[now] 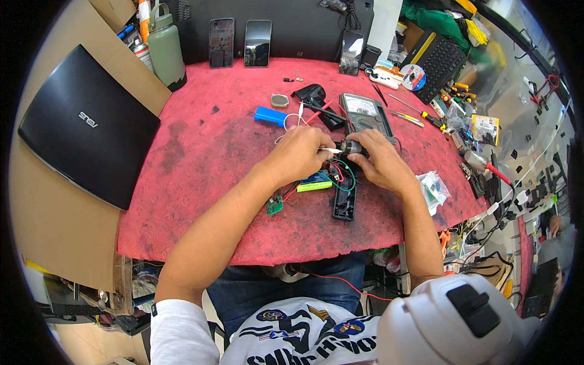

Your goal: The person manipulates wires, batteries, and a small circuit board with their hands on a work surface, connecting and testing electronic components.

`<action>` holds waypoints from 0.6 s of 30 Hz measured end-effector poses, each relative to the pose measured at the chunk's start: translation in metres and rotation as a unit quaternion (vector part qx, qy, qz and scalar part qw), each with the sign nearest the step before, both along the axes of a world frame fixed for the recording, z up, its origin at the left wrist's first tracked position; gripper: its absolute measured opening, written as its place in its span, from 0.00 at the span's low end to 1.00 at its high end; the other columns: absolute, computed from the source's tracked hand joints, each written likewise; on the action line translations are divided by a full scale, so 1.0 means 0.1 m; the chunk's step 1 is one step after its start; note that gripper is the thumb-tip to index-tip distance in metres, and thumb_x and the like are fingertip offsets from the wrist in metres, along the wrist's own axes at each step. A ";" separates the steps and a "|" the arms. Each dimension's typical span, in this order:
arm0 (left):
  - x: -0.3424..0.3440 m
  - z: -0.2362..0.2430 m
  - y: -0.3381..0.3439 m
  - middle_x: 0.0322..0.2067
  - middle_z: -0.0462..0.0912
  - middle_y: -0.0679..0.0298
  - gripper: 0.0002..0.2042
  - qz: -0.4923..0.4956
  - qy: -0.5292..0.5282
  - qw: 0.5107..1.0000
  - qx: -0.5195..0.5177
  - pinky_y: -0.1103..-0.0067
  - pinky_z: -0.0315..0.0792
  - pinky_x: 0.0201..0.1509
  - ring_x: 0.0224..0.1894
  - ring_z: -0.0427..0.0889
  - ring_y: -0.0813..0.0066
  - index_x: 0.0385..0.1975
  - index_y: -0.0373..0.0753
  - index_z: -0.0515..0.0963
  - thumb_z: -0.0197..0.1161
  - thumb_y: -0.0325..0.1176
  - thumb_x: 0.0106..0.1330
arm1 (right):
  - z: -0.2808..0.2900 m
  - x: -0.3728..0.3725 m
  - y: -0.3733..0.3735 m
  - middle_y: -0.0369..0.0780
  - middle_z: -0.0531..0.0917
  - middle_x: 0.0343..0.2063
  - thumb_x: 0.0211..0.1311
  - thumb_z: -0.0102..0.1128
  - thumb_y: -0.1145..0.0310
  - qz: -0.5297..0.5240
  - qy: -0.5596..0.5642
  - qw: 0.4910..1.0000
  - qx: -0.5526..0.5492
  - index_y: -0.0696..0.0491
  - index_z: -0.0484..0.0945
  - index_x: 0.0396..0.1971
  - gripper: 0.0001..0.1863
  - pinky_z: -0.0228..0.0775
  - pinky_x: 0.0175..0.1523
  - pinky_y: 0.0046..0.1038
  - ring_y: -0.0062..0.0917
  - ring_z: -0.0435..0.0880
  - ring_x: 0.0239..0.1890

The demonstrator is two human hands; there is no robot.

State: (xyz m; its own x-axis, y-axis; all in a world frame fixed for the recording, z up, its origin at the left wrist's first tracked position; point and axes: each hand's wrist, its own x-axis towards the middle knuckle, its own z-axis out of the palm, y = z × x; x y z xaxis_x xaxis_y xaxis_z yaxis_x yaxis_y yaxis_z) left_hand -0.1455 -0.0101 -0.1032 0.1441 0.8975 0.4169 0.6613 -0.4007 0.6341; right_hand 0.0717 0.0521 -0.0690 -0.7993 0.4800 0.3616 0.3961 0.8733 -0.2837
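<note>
Closest to the person, a small green circuit board (274, 205) lies on the red felt-covered desk (201, 152), tied by red and green wires (342, 176) to a long black plastic casing (344, 204) and a lime-green bar-shaped part (314, 186). Just above these, the left hand (299, 153) is closed around a thin white-tipped tool (330, 149), its tip meeting a small dark cylindrical motor-like part (351, 146). The right hand (378, 161) grips that part from the other side. Beyond the hands sit a grey analogue multimeter (365, 114) and a blue rectangular block (270, 115). Farther back, three dark smartphones (257, 42) lean upright, with a sage-green water bottle (165, 47) and a closed black laptop (89, 125) off to the left.
</note>
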 end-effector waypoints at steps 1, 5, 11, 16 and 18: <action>0.00 0.01 0.00 0.28 0.84 0.51 0.07 -0.002 0.030 0.999 0.028 0.63 0.74 0.43 0.35 0.84 0.53 0.33 0.36 0.86 0.66 0.29 0.57 | 0.00 0.00 0.00 0.48 0.79 0.41 0.56 0.64 0.72 0.000 -0.002 1.000 -0.001 0.59 0.75 0.48 0.19 0.68 0.55 0.40 0.45 0.76 0.48; 0.00 0.07 -0.03 0.27 0.83 0.55 0.04 -0.003 0.118 0.987 0.108 0.66 0.70 0.45 0.34 0.81 0.56 0.29 0.35 0.84 0.66 0.26 0.56 | -0.02 0.00 0.01 0.49 0.79 0.42 0.57 0.64 0.72 0.004 -0.001 1.000 -0.004 0.59 0.75 0.48 0.18 0.67 0.56 0.41 0.45 0.76 0.49; -0.07 0.11 -0.03 0.28 0.83 0.58 0.05 -0.004 0.207 0.966 0.155 0.69 0.66 0.50 0.38 0.81 0.61 0.29 0.38 0.84 0.61 0.26 0.57 | -0.06 -0.01 -0.01 0.48 0.79 0.42 0.62 0.61 0.70 -0.003 0.017 1.000 0.010 0.59 0.75 0.47 0.15 0.68 0.54 0.39 0.44 0.76 0.48; -0.06 0.05 0.00 0.30 0.82 0.59 0.05 -0.007 0.241 0.951 0.191 0.69 0.66 0.49 0.39 0.80 0.62 0.32 0.39 0.82 0.63 0.26 0.56 | -0.10 0.01 0.04 0.52 0.79 0.44 0.60 0.62 0.69 -0.013 -0.002 1.000 -0.010 0.60 0.75 0.48 0.18 0.67 0.58 0.42 0.48 0.76 0.51; -0.05 0.04 -0.01 0.30 0.82 0.59 0.05 -0.008 0.218 0.953 0.209 0.70 0.66 0.48 0.39 0.80 0.62 0.32 0.39 0.81 0.63 0.27 0.56 | -0.10 0.01 0.04 0.52 0.79 0.44 0.61 0.62 0.68 -0.019 -0.006 1.000 -0.017 0.60 0.75 0.48 0.18 0.66 0.59 0.42 0.48 0.75 0.51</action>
State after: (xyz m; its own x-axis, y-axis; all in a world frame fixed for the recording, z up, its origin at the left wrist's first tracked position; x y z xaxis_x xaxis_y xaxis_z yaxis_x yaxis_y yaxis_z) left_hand -0.1503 -0.0109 -0.0993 0.3970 0.6621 0.6356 0.8176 -0.5698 0.0829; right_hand 0.0726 0.0562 -0.0792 -0.7842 0.5218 0.3359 0.4320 0.8476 -0.3080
